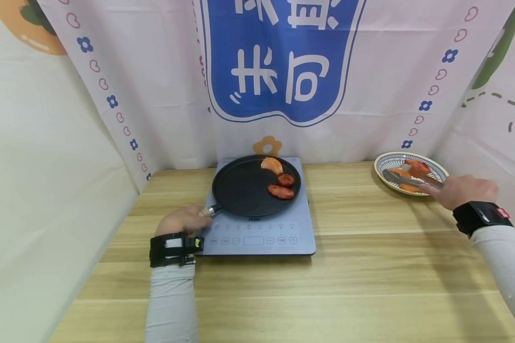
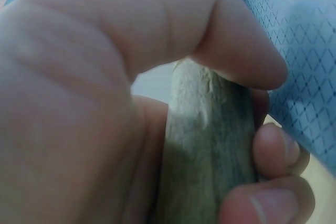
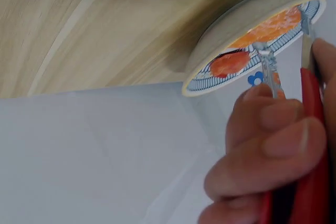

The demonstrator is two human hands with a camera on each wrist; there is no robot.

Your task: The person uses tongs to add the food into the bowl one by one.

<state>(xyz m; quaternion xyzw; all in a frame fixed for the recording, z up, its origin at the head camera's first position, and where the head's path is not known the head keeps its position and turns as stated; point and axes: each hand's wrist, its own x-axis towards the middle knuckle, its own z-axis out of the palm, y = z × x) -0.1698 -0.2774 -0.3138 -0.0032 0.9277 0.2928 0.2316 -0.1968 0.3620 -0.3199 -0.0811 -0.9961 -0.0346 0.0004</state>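
Note:
My left hand (image 1: 180,221) grips the wooden handle (image 2: 205,140) of a flat black pan (image 1: 244,190), fingers curled round it. Three pieces lie at the pan's right side: an orange one with pale lines like salmon (image 1: 272,165), a round red one (image 1: 285,180) and a long reddish one (image 1: 281,192). Over at the right, my right hand (image 1: 468,190) holds metal tongs with red grips (image 3: 312,98). Their tips reach into a patterned plate (image 3: 226,40), among orange pieces (image 3: 270,27) and a red piece (image 3: 229,64). The tongs partly cover the food there.
Under the pan is a grey induction cooker (image 1: 306,233) with a control panel along its front. Both it and the plate stand on a wood-grain table (image 1: 352,286). A printed cloth (image 1: 163,95) hangs close behind, and pale cloth also borders the left and right sides.

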